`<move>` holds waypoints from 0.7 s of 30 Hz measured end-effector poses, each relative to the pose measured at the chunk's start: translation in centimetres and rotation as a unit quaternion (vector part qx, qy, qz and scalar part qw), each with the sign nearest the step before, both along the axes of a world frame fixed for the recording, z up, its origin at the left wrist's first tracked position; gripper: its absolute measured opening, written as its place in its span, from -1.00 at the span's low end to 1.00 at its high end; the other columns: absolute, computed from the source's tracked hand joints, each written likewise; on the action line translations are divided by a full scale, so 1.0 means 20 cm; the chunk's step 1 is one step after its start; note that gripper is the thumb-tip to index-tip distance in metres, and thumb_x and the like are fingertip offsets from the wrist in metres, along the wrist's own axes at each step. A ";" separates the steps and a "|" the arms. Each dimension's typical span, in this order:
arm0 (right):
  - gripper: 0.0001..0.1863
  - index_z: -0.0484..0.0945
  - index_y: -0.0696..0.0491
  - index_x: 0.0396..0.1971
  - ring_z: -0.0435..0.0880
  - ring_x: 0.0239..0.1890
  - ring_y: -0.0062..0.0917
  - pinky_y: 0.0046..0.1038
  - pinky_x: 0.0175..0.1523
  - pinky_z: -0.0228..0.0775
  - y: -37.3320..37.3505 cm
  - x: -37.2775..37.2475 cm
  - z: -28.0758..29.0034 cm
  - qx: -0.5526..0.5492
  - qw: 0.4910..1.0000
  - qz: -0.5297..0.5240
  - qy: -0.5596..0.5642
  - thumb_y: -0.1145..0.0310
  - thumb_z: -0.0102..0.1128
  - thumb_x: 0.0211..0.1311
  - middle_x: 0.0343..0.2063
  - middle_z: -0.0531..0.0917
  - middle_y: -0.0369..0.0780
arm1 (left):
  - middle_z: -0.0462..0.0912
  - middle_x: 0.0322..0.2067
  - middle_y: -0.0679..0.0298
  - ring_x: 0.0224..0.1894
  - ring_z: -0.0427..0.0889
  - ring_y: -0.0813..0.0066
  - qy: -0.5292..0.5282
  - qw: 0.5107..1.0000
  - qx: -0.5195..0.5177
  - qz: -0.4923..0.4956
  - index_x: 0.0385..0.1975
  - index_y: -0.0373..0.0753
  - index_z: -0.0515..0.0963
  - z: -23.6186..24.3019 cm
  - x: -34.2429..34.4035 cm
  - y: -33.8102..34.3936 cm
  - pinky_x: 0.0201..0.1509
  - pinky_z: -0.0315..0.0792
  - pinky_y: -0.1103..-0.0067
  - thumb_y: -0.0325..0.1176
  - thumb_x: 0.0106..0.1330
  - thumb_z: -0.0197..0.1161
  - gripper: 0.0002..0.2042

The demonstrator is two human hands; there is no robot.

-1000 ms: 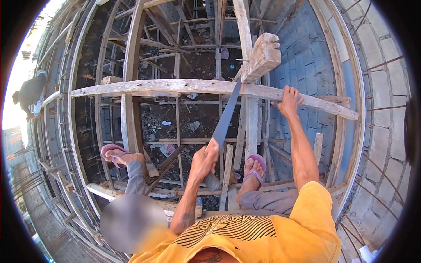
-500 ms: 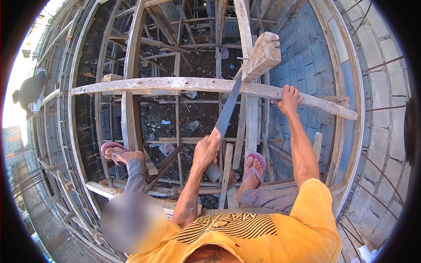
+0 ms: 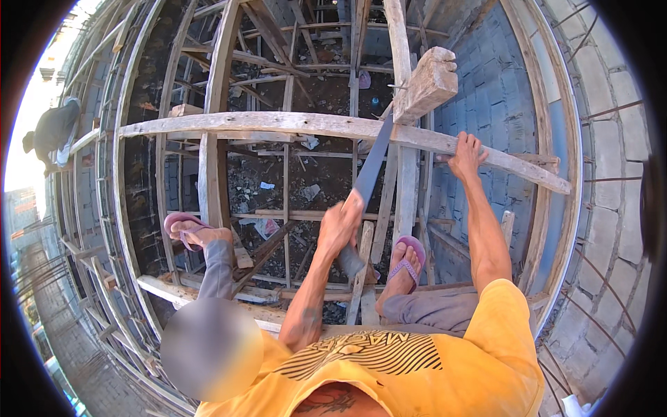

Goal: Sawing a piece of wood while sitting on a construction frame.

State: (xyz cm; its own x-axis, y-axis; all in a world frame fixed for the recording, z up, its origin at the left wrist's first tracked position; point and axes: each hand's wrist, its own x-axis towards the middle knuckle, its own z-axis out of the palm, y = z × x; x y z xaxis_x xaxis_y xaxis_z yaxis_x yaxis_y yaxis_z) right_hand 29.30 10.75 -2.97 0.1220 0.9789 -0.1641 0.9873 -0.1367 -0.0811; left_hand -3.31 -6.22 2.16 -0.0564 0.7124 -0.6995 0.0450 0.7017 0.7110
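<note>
Left hand (image 3: 340, 228) nearer the timber beam (image 3: 292, 123)

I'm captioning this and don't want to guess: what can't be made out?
Grip of the saw, head view: mostly covered by the left hand.
Palm of the right hand, head view: hidden by its back.
Rest of the left leg, head view: behind a blurred round patch.
Hands of the far-left person, head view: too small.

The yellow shirt (image 3: 479, 372) has short sleeves (image 3: 499, 313) and a dark, striped chest print (image 3: 372, 356). A tattoo (image 3: 328, 399) shows inside its neckline (image 3: 338, 381); beyond the shirt come grey trousers (image 3: 432, 311) and purple flip-flops (image 3: 415, 246) with braided straps (image 3: 401, 266).
</note>
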 end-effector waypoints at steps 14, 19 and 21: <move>-0.25 0.39 0.01 0.01 0.32 0.29 -0.16 0.42 0.28 -0.02 0.02 -0.03 0.00 0.009 0.999 0.025 0.017 0.15 0.69 -0.14 0.06 0.47 -0.19 | 0.55 -0.66 0.22 -0.70 0.57 0.40 0.020 0.997 0.079 -0.008 -0.46 -0.39 0.50 -0.11 0.09 0.27 -0.66 0.42 0.45 0.05 0.41 0.22 -0.49; -0.25 0.38 0.03 0.00 0.30 0.30 -0.17 0.45 0.30 -0.03 -0.02 0.02 0.02 0.029 1.000 0.000 -0.003 0.17 0.69 -0.14 0.06 0.46 -0.20 | 0.52 -0.67 0.28 -0.74 0.52 0.51 0.008 0.999 -0.041 -0.002 -0.49 -0.34 0.52 0.14 -0.08 -0.19 -0.69 0.37 0.52 0.04 0.40 0.26 -0.52; -0.25 0.38 0.03 0.01 0.30 0.31 -0.17 0.45 0.30 -0.04 -0.01 -0.02 -0.02 0.030 0.999 0.005 -0.015 0.18 0.69 -0.15 0.06 0.46 -0.20 | 0.51 -0.68 0.29 -0.75 0.50 0.52 0.009 1.000 -0.018 0.007 -0.49 -0.33 0.54 0.08 -0.06 -0.09 -0.73 0.32 0.54 0.06 0.39 0.27 -0.51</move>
State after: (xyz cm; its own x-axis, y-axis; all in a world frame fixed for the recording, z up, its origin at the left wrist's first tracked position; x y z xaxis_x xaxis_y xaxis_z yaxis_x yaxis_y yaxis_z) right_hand 28.98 10.49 -3.36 0.1160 0.9881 -0.1006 0.9908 -0.1223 -0.0585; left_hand -4.49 -8.03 3.85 -0.0796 0.6857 -0.7236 0.0479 0.7277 0.6843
